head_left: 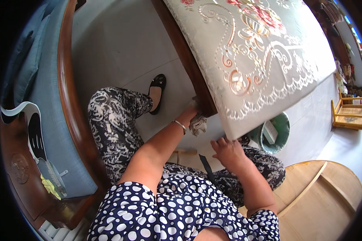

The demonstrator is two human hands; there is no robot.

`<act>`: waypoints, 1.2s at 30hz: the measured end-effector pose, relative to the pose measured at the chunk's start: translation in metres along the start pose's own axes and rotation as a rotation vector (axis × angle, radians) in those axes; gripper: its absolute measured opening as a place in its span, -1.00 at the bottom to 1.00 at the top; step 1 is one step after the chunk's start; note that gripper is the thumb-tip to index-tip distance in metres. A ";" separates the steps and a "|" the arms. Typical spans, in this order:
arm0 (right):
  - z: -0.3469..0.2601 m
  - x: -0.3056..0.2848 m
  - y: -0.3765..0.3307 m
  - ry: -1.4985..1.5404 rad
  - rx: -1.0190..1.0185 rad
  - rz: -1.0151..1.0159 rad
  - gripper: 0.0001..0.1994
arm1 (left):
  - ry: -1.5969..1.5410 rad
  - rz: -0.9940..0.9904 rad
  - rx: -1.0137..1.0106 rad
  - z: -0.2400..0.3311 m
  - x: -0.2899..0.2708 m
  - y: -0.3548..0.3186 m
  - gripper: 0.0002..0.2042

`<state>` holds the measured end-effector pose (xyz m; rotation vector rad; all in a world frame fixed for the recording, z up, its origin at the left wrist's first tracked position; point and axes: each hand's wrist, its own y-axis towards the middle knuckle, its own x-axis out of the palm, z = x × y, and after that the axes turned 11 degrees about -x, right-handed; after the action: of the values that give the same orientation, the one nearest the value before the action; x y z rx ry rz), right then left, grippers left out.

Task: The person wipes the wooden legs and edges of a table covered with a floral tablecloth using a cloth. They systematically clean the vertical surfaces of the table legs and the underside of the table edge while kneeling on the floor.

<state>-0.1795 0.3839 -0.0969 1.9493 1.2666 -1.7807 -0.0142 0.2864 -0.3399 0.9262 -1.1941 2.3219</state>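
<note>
My left hand (192, 113), with a silver bangle at its wrist, is closed on a crumpled greyish cloth (198, 125). It presses the cloth to the corner of a dark wooden table (191, 68); some of its fingertips are hidden there. A pale tablecloth (245, 102) with embroidered flowers and scalloped white trim covers the tabletop. At the tablecloth's near corner is my right hand (230, 154), its bent fingers gripping the hem.
Left of my knees runs a wood-framed sofa with blue cushions (54, 120); a slotted spatula (35, 132) lies on its wooden armrest. A green-lined bin (283, 132) stands beyond my right hand. A round wooden board (317, 193) and a small wooden chair (350, 112) are at right.
</note>
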 end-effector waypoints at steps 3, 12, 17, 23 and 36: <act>0.003 0.001 0.003 -0.008 -0.004 -0.002 -0.58 | 0.181 0.048 -0.014 0.034 0.029 -0.028 -0.61; 0.007 0.002 0.007 0.000 -0.006 0.007 -0.65 | 0.841 0.293 0.237 0.086 0.095 -0.055 -0.52; 0.004 0.004 0.011 0.017 0.008 -0.035 -0.64 | 1.178 0.605 0.312 0.066 0.099 -0.060 -0.37; 0.002 -0.003 0.015 0.019 0.037 -0.096 -0.58 | 1.157 0.636 0.194 0.066 0.096 -0.057 -0.35; -0.007 -0.007 0.028 0.034 -0.059 -0.076 -0.46 | 0.320 0.274 0.080 0.003 -0.018 0.017 -0.57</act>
<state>-0.1545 0.3683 -0.0995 1.9314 1.4052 -1.7307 -0.0100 0.2735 -0.3612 0.4081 -1.1566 2.6233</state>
